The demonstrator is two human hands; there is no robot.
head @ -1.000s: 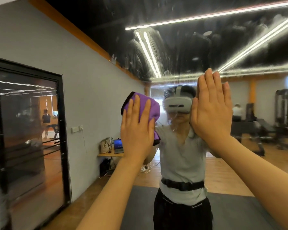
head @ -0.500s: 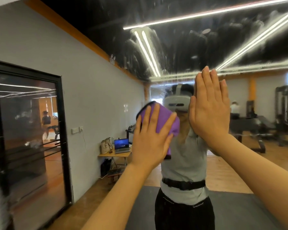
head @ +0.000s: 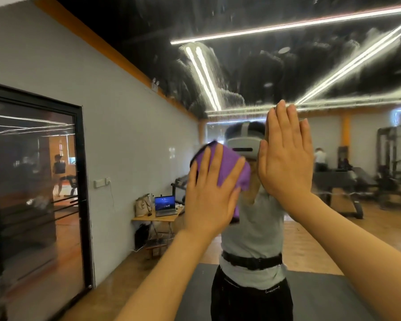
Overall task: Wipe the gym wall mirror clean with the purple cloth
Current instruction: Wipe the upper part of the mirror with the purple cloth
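While your left hand (head: 210, 193) lies flat with its fingers straight and spread, it presses the purple cloth (head: 229, 167) against the wall mirror (head: 287, 66), at about the height of the reflected headset. Part of the cloth shows above and to the right of your fingers, and a fold of it hangs below your palm. Your right hand (head: 285, 156) is also flat on the glass, fingers straight and close together, pointing up; it holds nothing and sits just beside the cloth, on its right. Both forearms reach up from the lower edge of the view.

Across the upper part of the mirror you can see cloudy smears and streaks, clearest over the reflected dark ceiling and its light strips. Lower down the glass reflects a person in a grey shirt and dark trousers with a black belt, standing on a dark floor mat. To the left, a black-framed glass door (head: 35, 193) is set in the grey wall. Further back stands a small wooden bench (head: 158, 218) carrying an open laptop (head: 165, 205) and a pale bag (head: 142, 206). Gym machines stand at the right.
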